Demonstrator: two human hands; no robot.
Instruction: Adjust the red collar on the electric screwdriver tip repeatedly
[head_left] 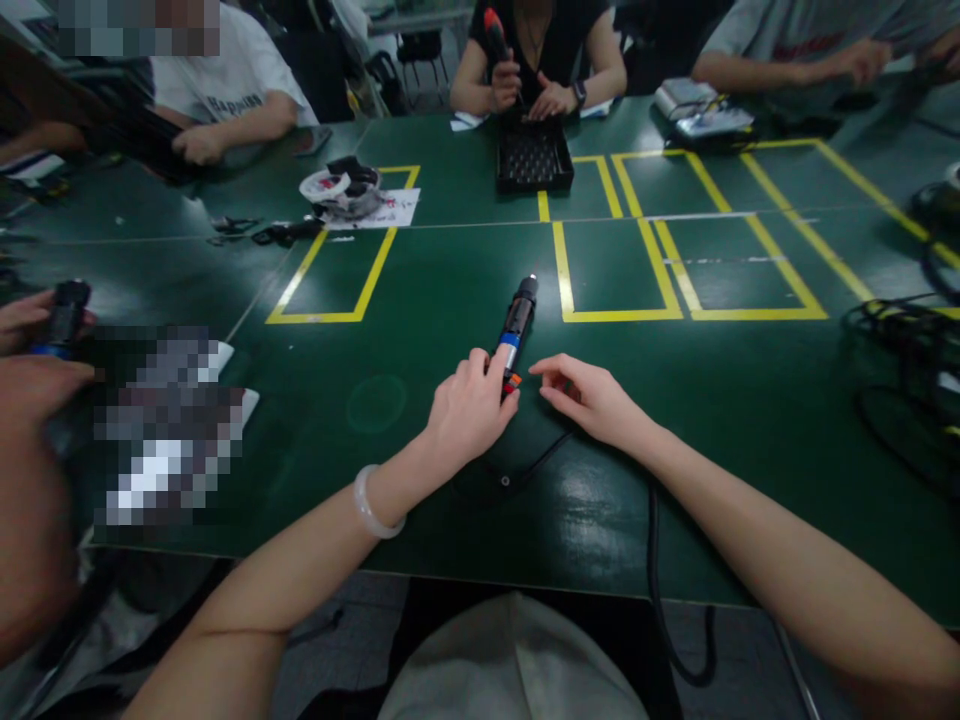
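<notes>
A black electric screwdriver (517,318) with a blue and silver band lies over the green table, its metal tip pointing away from me. My left hand (469,400) is closed around its rear end, fingers on top and thumb at the side. Beside that thumb a small orange and red part (512,384) shows; most of it is hidden. Just to the right hovers my right hand (589,395), loosely curled, with a gap between thumb and fingers and nothing in it. Below the hands a thin black cable (551,452) runs over the table.
Yellow tape rectangles (619,316) mark the green table (420,290). A black tray (534,165) stands at the far side, before a co-worker holding a red-tipped tool (495,32). Tape rolls (325,187) lie far left. Coiled black cables (900,350) occupy the right; another person's hand (45,375) intrudes left.
</notes>
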